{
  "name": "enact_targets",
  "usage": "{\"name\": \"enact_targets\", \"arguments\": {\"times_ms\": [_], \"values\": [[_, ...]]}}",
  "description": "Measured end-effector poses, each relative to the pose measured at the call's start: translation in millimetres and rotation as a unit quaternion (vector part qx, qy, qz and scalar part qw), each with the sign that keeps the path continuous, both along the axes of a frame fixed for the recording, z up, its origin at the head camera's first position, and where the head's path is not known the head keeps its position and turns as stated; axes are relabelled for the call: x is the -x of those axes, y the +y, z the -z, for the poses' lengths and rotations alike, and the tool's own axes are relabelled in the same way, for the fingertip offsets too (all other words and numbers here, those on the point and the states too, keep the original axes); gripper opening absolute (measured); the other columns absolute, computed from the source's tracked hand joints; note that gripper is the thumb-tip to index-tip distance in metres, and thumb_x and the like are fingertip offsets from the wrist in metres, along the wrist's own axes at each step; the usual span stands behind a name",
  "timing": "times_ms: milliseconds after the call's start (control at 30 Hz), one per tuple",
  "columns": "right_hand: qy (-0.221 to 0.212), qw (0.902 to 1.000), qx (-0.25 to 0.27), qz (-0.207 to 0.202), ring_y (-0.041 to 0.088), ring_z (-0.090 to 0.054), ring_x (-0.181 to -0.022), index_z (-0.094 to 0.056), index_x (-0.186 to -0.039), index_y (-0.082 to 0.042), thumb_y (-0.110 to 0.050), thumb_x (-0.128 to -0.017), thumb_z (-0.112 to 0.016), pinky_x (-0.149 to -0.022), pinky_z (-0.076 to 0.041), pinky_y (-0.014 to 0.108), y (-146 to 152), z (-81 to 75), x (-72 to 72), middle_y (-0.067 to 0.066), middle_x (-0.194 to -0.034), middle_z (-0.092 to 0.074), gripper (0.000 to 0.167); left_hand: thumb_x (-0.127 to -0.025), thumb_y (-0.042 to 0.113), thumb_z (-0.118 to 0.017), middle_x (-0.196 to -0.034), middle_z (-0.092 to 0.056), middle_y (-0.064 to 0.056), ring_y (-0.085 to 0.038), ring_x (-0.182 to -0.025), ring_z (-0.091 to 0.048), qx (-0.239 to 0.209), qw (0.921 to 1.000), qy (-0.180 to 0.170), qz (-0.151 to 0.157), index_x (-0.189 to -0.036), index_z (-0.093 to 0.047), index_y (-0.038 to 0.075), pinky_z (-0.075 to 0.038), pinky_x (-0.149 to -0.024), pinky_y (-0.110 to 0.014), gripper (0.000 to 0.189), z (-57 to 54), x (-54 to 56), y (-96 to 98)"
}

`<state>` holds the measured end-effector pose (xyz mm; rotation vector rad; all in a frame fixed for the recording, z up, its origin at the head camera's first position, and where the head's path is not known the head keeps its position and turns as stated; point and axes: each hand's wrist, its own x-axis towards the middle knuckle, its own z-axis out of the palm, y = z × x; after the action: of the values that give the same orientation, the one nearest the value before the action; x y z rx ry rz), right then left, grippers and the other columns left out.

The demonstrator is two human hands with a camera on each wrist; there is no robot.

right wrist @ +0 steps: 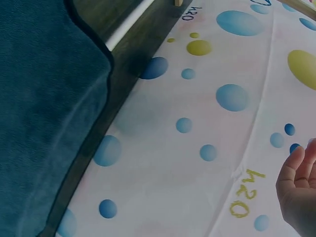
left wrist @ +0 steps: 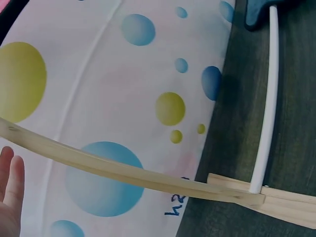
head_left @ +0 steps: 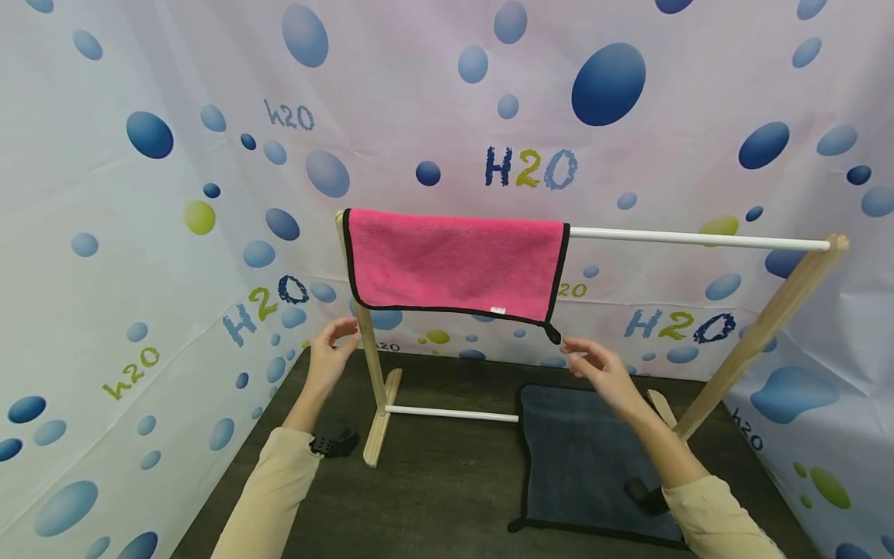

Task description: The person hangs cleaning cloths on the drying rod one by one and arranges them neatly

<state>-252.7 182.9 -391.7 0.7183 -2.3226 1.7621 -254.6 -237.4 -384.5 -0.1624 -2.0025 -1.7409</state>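
A pink towel (head_left: 457,264) with black edging hangs over the left part of a white rail (head_left: 698,237). A black loop (head_left: 553,334) dangles from its lower right corner. My left hand (head_left: 331,355), fingers loosely bent, is beside the left wooden post (head_left: 372,357), below the towel's lower left corner. Just right of the loop is my right hand (head_left: 606,376), fingers relaxed; no cloth shows between them. In the wrist views, part of the left hand (left wrist: 11,195) and part of the right hand (right wrist: 300,190) appear at the frame edges, holding nothing visible.
A dark grey-blue towel (head_left: 587,458) with black edging lies low, under my right forearm, covering part of the lower white bar (head_left: 454,414). The right post (head_left: 761,338) leans outward. Printed curtains (head_left: 419,93) enclose the dark floor (head_left: 419,505).
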Motion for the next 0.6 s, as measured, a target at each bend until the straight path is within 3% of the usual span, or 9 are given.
{"name": "enact_targets", "arguments": {"times_ms": [133, 200, 300, 367, 433, 533, 600], "values": [[-0.012, 0.9999, -0.001, 0.012, 0.002, -0.057, -0.082, -0.053, -0.121, -0.004, -0.009, -0.095, -0.045, -0.072, -0.049, 0.019, 4, 9.7, -3.6, -0.020, -0.098, -0.058, 0.027, -0.081, -0.011, -0.058, -0.111, -0.048, -0.022, -0.021, -0.105, -0.047, 0.022, 0.9997, -0.002, 0.013, -0.112, -0.053, -0.014, -0.045, -0.077, -0.014, 0.032, 5.7, 0.9, 2.6], [-0.017, 0.9998, 0.001, 0.014, 0.002, -0.057, -0.082, -0.053, -0.121, -0.009, -0.010, -0.096, -0.045, -0.072, -0.049, 0.019, 6, 14.7, -5.8, -0.020, -0.098, -0.058, 0.027, -0.080, -0.012, -0.058, -0.114, -0.045, -0.023, -0.028, -0.111, -0.043, 0.024, 0.9994, 0.003, 0.025, -0.113, -0.051, -0.015, -0.045, -0.087, -0.026, 0.034, 10.1, 2.5, 2.4], [-0.025, 0.9996, 0.003, 0.017, 0.001, -0.057, -0.083, -0.052, -0.122, -0.007, -0.011, -0.096, -0.044, -0.073, -0.048, 0.019, 10, 21.2, -9.3, -0.021, -0.100, -0.058, 0.027, -0.080, -0.011, -0.059, -0.120, -0.043, -0.027, -0.031, -0.117, -0.039, 0.033, 0.9987, 0.001, 0.038, -0.117, -0.049, -0.014, -0.042, -0.090, -0.027, 0.039, 16.1, 3.3, 2.1], [-0.029, 0.9994, 0.004, 0.019, 0.002, -0.058, -0.083, -0.051, -0.123, -0.003, -0.011, -0.096, -0.044, -0.073, -0.049, 0.019, 12, 24.8, -12.1, -0.021, -0.100, -0.058, 0.029, -0.080, -0.011, -0.059, -0.125, -0.040, -0.030, -0.034, -0.121, -0.037, 0.038, 0.9979, 0.000, 0.052, -0.121, -0.046, -0.014, -0.039, -0.095, -0.038, 0.043, 19.5, 3.1, 2.6], [-0.037, 0.9990, 0.002, 0.024, 0.002, -0.058, -0.083, -0.049, -0.124, 0.000, -0.012, -0.097, -0.044, -0.073, -0.049, 0.020, 14, 28.5, -14.8, -0.021, -0.100, -0.059, 0.030, -0.080, -0.011, -0.060, -0.129, -0.038, -0.031, -0.036, -0.123, -0.035, 0.048, 0.9969, 0.000, 0.062, -0.124, -0.043, -0.013, -0.037, -0.097, -0.039, 0.047, 23.1, 2.9, 2.7], [-0.049, 0.9982, -0.001, 0.033, 0.003, -0.058, -0.083, -0.049, -0.124, 0.001, -0.013, -0.097, -0.044, -0.073, -0.049, 0.021, 18, 35.1, -18.8, -0.020, -0.099, -0.059, 0.031, -0.079, -0.012, -0.060, -0.132, -0.034, -0.032, -0.042, -0.125, -0.030, 0.053, 0.9953, 0.010, 0.081, -0.127, -0.038, -0.013, -0.027, -0.100, -0.058, 0.053, 28.9, 3.6, 2.5], [-0.057, 0.9976, -0.004, 0.040, 0.003, -0.058, -0.083, -0.049, -0.124, 0.000, -0.015, -0.097, -0.045, -0.074, -0.050, 0.022, 21, 40.2, -21.4, -0.020, -0.099, -0.059, 0.031, -0.079, -0.012, -0.060, -0.133, -0.034, -0.032, -0.042, -0.125, -0.029, 0.055, 0.9944, 0.020, 0.088, -0.128, -0.036, -0.014, -0.025, -0.100, -0.060, 0.054, 32.0, 4.5, 2.7]]}}
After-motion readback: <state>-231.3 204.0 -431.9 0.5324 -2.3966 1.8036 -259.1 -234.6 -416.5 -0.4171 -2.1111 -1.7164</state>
